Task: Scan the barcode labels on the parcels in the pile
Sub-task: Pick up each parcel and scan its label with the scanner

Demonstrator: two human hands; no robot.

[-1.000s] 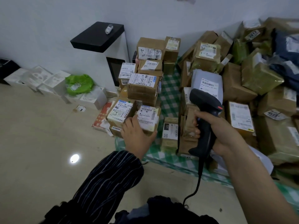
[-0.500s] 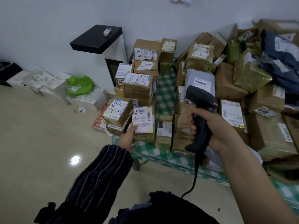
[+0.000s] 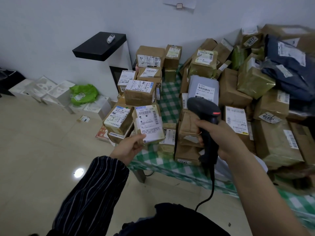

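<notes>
Left hand [image 3: 130,147] is closed on a small cardboard box [image 3: 148,124], white label up; right hand [image 3: 219,137] is wrapped round black plastic scanner [image 3: 204,114]. Taped brown parcels [image 3: 235,92] are heaped on checked cloth [image 3: 168,101].

grey parcel [image 3: 203,89]: "010 010 130 351" | top-right box [image 3: 252,40]: "3617" | front box [image 3: 167,138]: "231 239 K01"

A plain white wall [image 3: 68,23] meets a glossy beige tile floor [image 3: 34,159] reflecting a lamp.

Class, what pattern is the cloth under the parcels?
Green and white checks on the cloth, seen in the head view.
</notes>
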